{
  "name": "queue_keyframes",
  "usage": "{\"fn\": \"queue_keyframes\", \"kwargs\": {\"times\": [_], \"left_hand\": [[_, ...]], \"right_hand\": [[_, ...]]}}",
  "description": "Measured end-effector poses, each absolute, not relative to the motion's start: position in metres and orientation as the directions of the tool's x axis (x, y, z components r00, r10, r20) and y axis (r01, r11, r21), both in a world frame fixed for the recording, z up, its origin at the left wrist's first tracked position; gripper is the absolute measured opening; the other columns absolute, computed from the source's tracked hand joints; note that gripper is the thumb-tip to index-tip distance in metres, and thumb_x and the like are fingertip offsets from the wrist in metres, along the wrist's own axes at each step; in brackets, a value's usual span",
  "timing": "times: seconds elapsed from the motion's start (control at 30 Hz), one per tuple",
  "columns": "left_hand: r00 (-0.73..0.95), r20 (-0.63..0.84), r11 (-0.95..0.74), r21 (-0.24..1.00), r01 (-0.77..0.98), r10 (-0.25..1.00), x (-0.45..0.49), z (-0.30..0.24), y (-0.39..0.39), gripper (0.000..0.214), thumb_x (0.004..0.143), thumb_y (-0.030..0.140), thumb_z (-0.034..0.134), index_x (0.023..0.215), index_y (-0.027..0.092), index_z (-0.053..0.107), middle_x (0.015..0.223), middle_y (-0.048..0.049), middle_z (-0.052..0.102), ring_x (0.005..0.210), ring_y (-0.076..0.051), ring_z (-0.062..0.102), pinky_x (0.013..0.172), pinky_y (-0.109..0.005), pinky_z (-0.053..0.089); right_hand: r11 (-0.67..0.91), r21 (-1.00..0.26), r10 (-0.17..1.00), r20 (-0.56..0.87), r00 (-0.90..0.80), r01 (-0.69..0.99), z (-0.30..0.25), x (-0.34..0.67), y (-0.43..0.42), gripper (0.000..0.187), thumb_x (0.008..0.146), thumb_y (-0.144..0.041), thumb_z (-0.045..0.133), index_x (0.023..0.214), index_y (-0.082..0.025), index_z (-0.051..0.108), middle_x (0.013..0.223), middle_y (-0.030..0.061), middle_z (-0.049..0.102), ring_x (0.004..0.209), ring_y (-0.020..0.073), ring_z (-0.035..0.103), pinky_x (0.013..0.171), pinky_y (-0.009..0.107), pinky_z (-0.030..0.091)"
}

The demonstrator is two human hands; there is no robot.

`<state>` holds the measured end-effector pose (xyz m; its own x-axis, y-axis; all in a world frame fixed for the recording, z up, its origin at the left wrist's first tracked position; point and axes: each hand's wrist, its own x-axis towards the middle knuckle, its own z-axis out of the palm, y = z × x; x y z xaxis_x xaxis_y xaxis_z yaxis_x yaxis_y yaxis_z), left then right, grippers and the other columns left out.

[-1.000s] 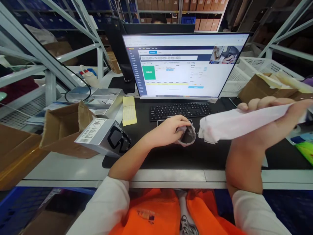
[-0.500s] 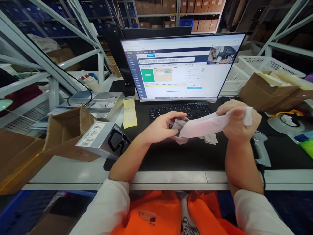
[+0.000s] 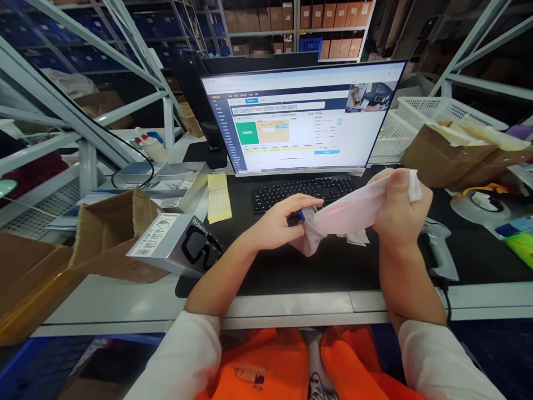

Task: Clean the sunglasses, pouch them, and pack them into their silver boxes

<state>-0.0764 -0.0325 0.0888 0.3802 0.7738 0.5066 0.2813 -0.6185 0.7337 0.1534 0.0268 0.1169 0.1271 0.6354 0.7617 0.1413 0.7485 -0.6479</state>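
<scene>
My right hand [image 3: 400, 214] is closed around one end of a pale pink plastic pouch [image 3: 350, 211], held above the black desk mat [image 3: 333, 264]. My left hand [image 3: 277, 225] pinches the pouch's other end together with a small grey item [image 3: 310, 222] that has a blue bit at its tip. Both hands hover just in front of the black keyboard [image 3: 303, 191]. Below the pouch a scrap of crumpled wrapping [image 3: 353, 238] lies on the mat.
A monitor [image 3: 300, 119] stands behind the keyboard. At left are a grey goggles box [image 3: 175, 241], an open cardboard box [image 3: 112, 228], a yellow label pad [image 3: 219, 197] and a metal tray [image 3: 166, 175]. At right lie a handheld scanner [image 3: 439, 250], cardboard boxes [image 3: 449, 155] and white baskets [image 3: 433, 108].
My right hand brought the pink pouch in from the far right to the middle. My left hand lifted the grey item off the mat and met the pouch's end.
</scene>
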Motion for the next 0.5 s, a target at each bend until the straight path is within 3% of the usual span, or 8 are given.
{"fn": "queue_keyframes", "kwargs": {"times": [0.1, 0.23, 0.3, 0.37, 0.43, 0.5], "left_hand": [[0.302, 0.519, -0.577, 0.805, 0.142, 0.799, -0.071, 0.077, -0.024, 0.05, 0.085, 0.028, 0.077, 0.133, 0.027, 0.064, 0.134, -0.0103, 0.064, 0.119, -0.024, 0.064, 0.103, -0.038, 0.052], [0.049, 0.473, -0.468, 0.879, -0.09, 0.88, -0.056, 0.062, -0.016, 0.059, 0.077, 0.044, 0.085, 0.126, 0.025, 0.059, 0.124, -0.0098, 0.065, 0.103, -0.019, 0.067, 0.09, -0.033, 0.055], [-0.055, 0.465, -0.466, 0.885, -0.008, 0.883, -0.05, 0.059, -0.016, 0.045, 0.079, 0.049, 0.081, 0.111, 0.022, 0.063, 0.113, -0.0079, 0.067, 0.103, -0.02, 0.067, 0.093, -0.034, 0.054], [-0.068, 0.482, -0.461, 0.864, 0.204, 0.873, -0.047, 0.061, -0.019, 0.034, 0.088, 0.051, 0.071, 0.1, 0.02, 0.068, 0.107, -0.008, 0.069, 0.102, -0.021, 0.067, 0.095, -0.036, 0.052], [0.001, 0.478, -0.441, 0.81, 0.385, 0.878, -0.047, 0.065, -0.023, 0.036, 0.095, 0.052, 0.06, 0.101, 0.019, 0.072, 0.108, -0.0094, 0.071, 0.102, -0.022, 0.067, 0.096, -0.037, 0.05], [0.066, 0.459, -0.435, 0.774, 0.459, 0.886, -0.048, 0.069, -0.026, 0.042, 0.097, 0.054, 0.056, 0.111, 0.018, 0.072, 0.111, -0.0104, 0.073, 0.104, -0.024, 0.066, 0.097, -0.038, 0.05]], "right_hand": [[0.73, -0.681, 0.661, 0.727, 0.185, 0.067, 0.115, 0.15, 0.029, 0.054, 0.101, -0.058, 0.05, 0.067, -0.019, 0.065, 0.062, 0.0021, 0.059, 0.059, 0.0153, 0.054, 0.056, 0.031, 0.036], [0.68, -0.733, 0.721, 0.67, 0.174, 0.002, 0.107, 0.14, 0.034, 0.053, 0.1, -0.06, 0.051, 0.07, -0.019, 0.065, 0.064, 0.0014, 0.058, 0.06, 0.0148, 0.055, 0.057, 0.03, 0.039], [0.656, -0.754, 0.74, 0.651, 0.17, 0.032, 0.103, 0.138, 0.038, 0.054, 0.099, -0.062, 0.05, 0.071, -0.019, 0.065, 0.064, 0.0009, 0.056, 0.061, 0.0148, 0.054, 0.057, 0.03, 0.04], [0.643, -0.762, 0.74, 0.643, 0.196, 0.072, 0.101, 0.138, 0.042, 0.054, 0.099, -0.063, 0.05, 0.072, -0.019, 0.065, 0.064, 0.0005, 0.053, 0.06, 0.0147, 0.052, 0.057, 0.03, 0.04], [0.639, -0.765, 0.734, 0.638, 0.231, 0.083, 0.101, 0.14, 0.046, 0.053, 0.099, -0.062, 0.051, 0.072, -0.019, 0.064, 0.063, 0.0001, 0.051, 0.059, 0.0144, 0.051, 0.056, 0.03, 0.04], [0.634, -0.77, 0.733, 0.626, 0.265, 0.067, 0.102, 0.141, 0.048, 0.052, 0.099, -0.062, 0.051, 0.071, -0.019, 0.063, 0.063, 0.0, 0.05, 0.059, 0.0142, 0.05, 0.055, 0.03, 0.039]]}}
